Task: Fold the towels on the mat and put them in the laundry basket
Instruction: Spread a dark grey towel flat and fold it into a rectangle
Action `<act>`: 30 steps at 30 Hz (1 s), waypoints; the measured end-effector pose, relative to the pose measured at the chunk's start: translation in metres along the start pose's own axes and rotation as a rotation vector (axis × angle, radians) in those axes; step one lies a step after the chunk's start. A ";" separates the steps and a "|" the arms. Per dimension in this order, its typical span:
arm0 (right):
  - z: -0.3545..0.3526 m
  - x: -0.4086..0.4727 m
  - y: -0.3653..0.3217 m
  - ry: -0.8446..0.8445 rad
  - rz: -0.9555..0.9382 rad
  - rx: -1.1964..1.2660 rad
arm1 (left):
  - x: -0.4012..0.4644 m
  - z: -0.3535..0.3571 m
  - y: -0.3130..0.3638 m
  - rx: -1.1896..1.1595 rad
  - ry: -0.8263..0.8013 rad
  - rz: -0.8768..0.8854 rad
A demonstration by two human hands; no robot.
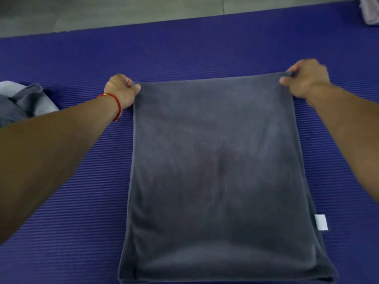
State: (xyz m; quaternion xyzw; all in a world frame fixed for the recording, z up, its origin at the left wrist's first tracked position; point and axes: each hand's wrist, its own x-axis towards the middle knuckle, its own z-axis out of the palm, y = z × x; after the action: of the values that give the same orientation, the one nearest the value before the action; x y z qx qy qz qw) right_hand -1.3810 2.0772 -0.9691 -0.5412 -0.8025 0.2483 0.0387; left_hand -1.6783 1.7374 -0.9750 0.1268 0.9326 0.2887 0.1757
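Grey towel (221, 171): near edge cut off at bottom of frame. Crumpled grey cloth (24, 101) cut by left edge; pale cloth (369, 11) upper right cut off, blurred, can't tell what. Both arms' elbows out of frame.

Indoor floor space, likely a home or a laundry-folding setup: a ribbed purple mat (82, 201) covers grey floor tiles (102, 11), with crumpled grey cloth (22, 99) at left and pale cloth (369, 11) far right.

Dark grey towel (217, 171): soft matt plush cloth with a white fabric tag (321, 222); under it, purple ribbed foam mat (71, 201), matt
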 end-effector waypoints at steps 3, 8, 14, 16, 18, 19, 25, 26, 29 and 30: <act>0.013 -0.006 -0.002 0.006 -0.001 -0.049 | 0.002 0.006 0.001 -0.009 -0.001 -0.040; 0.034 -0.082 -0.008 0.188 -0.387 -0.331 | -0.062 0.028 -0.004 0.390 0.265 0.388; 0.081 -0.177 0.021 -0.069 -0.430 -0.556 | -0.171 0.078 -0.042 0.649 -0.054 0.619; 0.084 -0.177 0.024 -0.084 -0.419 -0.550 | -0.175 0.080 -0.048 0.711 -0.077 0.608; 0.081 -0.176 0.023 -0.115 -0.407 -0.557 | -0.172 0.078 -0.047 0.737 -0.109 0.599; 0.077 -0.180 0.023 -0.123 -0.401 -0.560 | -0.172 0.075 -0.045 0.739 -0.123 0.591; 0.055 -0.295 0.065 -0.079 -0.537 -0.562 | -0.270 0.050 -0.067 0.658 -0.156 0.857; 0.054 -0.318 0.079 -0.098 -0.561 -0.572 | -0.294 0.047 -0.082 0.673 -0.191 0.918; 0.049 -0.354 0.122 -0.146 -0.560 -0.596 | -0.323 0.048 -0.124 0.728 -0.256 0.982; 0.044 -0.355 0.134 -0.138 -0.520 -0.590 | -0.322 0.049 -0.129 0.741 -0.256 0.977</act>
State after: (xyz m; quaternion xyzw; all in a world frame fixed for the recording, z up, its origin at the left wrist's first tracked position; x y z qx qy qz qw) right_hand -1.1359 1.7851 -0.9935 -0.2901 -0.9502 0.0249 -0.1107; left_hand -1.3839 1.5496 -1.0063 0.6245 0.7767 -0.0244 0.0780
